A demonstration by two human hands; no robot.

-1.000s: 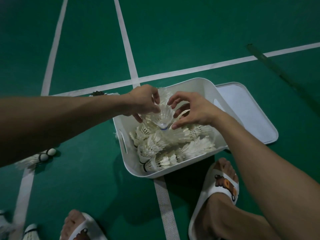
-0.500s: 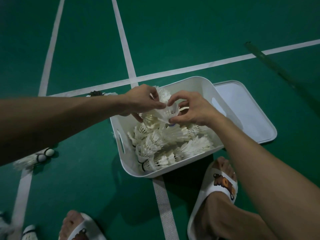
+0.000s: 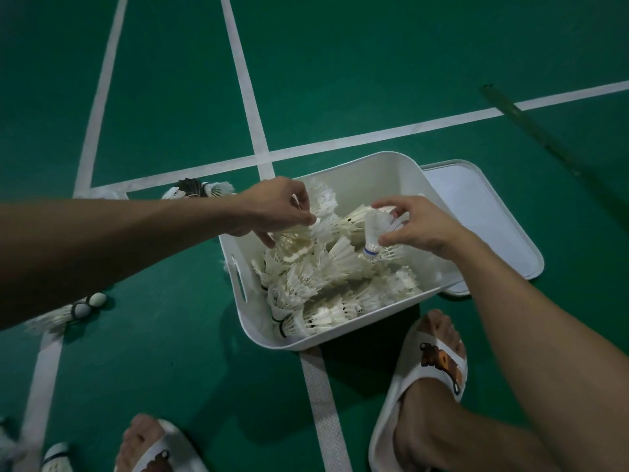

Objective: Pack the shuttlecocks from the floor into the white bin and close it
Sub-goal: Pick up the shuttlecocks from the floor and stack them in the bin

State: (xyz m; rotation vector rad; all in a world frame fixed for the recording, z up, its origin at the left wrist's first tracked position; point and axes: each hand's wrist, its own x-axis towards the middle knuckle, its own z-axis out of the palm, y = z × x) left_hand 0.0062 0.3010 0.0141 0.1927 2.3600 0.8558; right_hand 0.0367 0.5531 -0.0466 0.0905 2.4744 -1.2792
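Feather shuttlecocks (image 3: 340,264) are light and brittle, we judge; grip at the cork. Our right hand (image 3: 420,231) pinches a shuttlecock (image 3: 374,229) above the white bin (image 3: 377,168); our left hand (image 3: 277,209) pinches another's skirt there.

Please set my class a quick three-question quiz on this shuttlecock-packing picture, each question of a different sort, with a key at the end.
1. True or false: the lid is already on the white bin.
2. Multiple choice: the right hand holds a shuttlecock over the bin. What colour is the band on its cork? A red, B blue, C yellow.
3. Fill the gap: loose shuttlecocks lie outside the bin on the ___.

Key: 1 false, because the lid lies beside the bin. 2 B. 3 floor.
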